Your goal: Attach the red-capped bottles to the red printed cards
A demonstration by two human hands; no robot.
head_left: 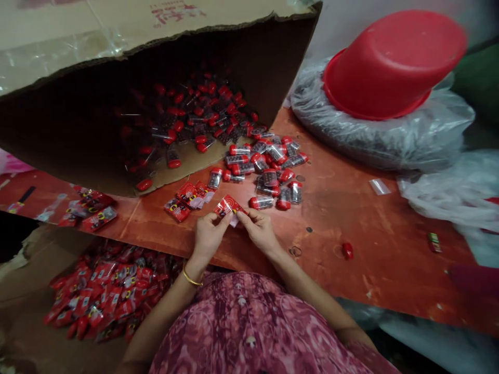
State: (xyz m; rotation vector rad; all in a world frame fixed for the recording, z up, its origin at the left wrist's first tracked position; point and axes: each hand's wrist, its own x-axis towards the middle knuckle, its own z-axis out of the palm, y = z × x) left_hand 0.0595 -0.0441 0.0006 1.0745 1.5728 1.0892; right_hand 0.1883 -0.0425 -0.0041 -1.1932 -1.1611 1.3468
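Both hands pinch a small red printed packet [227,204] just above the table, near its front edge. My left hand [208,238], with a gold bangle at the wrist, grips one lower side. My right hand [260,232] has its thumb and fingers closed on the other lower side, by a pale flap. Left of the hands lie several similar red packets [188,196]. Beyond them is a loose pile of small clear containers with red caps [270,177], dark beads or pellets inside. One capped container [261,202] lies close to my right fingertips.
A large cardboard box [286,62] lies on its side, spilling more capped containers. Finished-looking red packets [105,296] fill an open carton below the table's left edge. At the right, a red tub [393,67] sits upside down on a plastic bag [374,137]. A red cap [348,251] lies nearby.
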